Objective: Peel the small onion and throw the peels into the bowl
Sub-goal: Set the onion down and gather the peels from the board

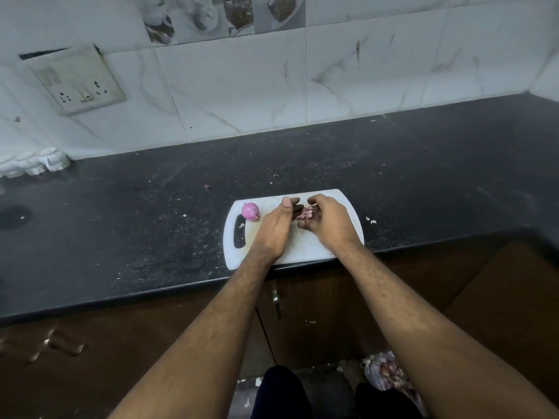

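Note:
A small pink onion [250,211], its skin off, rests on the left part of a white cutting board [299,246] near the handle slot. A little heap of pinkish onion peels [307,212] lies mid-board. My right hand [328,220] curls over the peels from the right, fingers closed around them. My left hand [276,226] stands on its edge just left of the heap, fingers straight and together, touching the board and holding nothing. No bowl is in view.
The board sits at the front edge of a black counter [151,225]. Peel scraps [371,220] lie right of the board. A socket plate [77,78] is on the tiled wall, and white objects [36,163] stand far left. A bag of onions [387,371] lies on the floor.

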Available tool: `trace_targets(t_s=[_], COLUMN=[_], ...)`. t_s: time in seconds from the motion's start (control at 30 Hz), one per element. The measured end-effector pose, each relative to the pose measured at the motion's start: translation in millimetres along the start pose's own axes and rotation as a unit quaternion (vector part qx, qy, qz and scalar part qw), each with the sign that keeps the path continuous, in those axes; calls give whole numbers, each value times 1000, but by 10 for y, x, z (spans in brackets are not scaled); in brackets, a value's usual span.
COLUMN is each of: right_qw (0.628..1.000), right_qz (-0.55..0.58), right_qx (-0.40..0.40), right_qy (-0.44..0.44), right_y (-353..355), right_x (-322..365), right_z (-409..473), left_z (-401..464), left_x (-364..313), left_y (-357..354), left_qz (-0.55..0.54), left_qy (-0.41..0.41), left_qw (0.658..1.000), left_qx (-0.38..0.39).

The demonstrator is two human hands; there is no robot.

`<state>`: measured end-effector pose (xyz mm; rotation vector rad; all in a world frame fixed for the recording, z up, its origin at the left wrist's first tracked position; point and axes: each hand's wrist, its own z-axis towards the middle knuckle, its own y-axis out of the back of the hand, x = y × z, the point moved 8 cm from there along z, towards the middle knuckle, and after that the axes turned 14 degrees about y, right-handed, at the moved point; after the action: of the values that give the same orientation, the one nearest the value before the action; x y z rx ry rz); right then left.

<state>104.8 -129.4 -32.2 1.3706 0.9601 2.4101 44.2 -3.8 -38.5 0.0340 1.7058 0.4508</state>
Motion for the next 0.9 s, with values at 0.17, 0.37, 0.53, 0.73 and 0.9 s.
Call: trace_targets(t_s=[0.17,0.37,0.53,0.73,0.9], right_qw=[994,976,987,985,988], right_qz=[30,-164,-117,-13,-116], right_qx=[-95,112,82,-166,-44], right_qy=[45,85,74,-53,-87], right_y=[106,-236,-228,231,-30], right_x=[-45,41,23,-257,-234], right_z=[-68,29,65,33,198], left_z=[-5,-80,-69,-6,-16], left_x=[-3,-91,-93,-19,-64], left_y=[25,88,73,27,-40], left_qz=[-20,6,16,39,38], left_qy=[-7,-37,-35,12,-1], left_qw=[1000,997,998,999,999], left_qx=[-19,-69,-59,-24,0])
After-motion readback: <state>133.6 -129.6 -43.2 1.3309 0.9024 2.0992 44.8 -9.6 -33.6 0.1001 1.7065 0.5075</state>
